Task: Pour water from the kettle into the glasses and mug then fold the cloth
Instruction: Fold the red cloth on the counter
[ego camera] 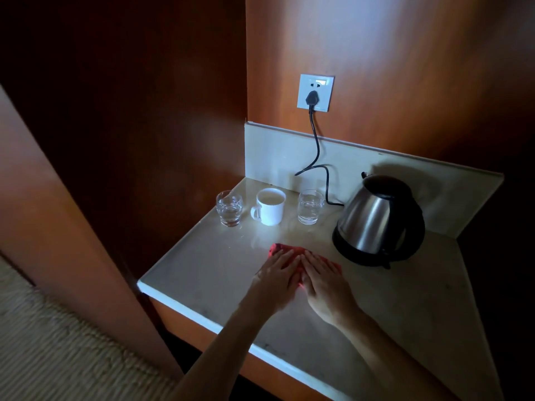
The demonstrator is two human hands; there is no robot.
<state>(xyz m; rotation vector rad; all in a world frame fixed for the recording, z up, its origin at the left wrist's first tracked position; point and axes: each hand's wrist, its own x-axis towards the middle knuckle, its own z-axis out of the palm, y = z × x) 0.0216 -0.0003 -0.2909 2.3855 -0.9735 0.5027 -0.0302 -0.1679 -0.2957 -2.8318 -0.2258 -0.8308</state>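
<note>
Head view: left hand (278,273) and right hand (321,277) lie spread flat, side by side, pressing the red cloth (289,251) against the tabletop (202,273), likely to flatten its fold; kettle (376,218) stands clear alongside.

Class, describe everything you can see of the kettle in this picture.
The kettle has a shiny, steel-looking body, a black lid, a black handle on its right and a small spout pointing up and left. It stands upright on a black base on the pale counter, right of the glasses and mug, near the back wall. A black cord runs toward it from a wall socket. No hand touches it.
</note>
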